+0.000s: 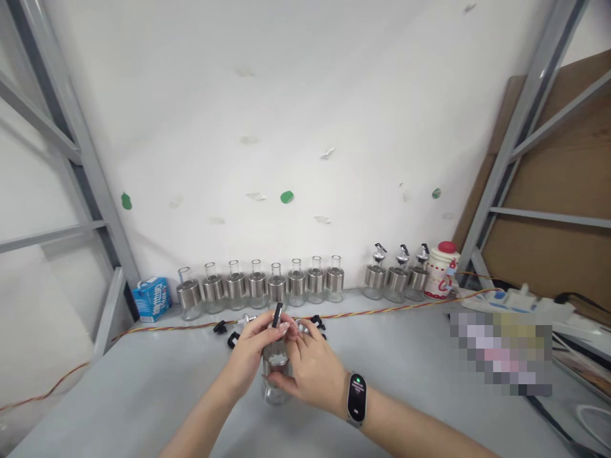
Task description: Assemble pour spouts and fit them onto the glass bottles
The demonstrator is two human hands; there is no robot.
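Observation:
A glass bottle [275, 395] with a metal sleeve stands upright on the table in front of me. At its mouth sits a pourer stopper with a black lever [278, 313], mostly covered by fingers. My left hand [252, 346] pinches the stopper from the left, thumb and fingers closed around it. My right hand [315, 366] wraps the bottle's neck and upper body from the right, its fingertips meeting the left ones at the top. Just behind the hands lie loose pourer stoppers with black parts [220, 327], partly hidden. Whether the stopper is fully seated cannot be seen.
Along the wall stand several open glass bottles [235, 286] with metal sleeves. Three bottles with pourers [398, 278] stand farther right, beside a cream flask [442, 273] with a red lid. A blue carton [151, 299], a twisted wire [363, 312] and power strips [518, 298] are also there.

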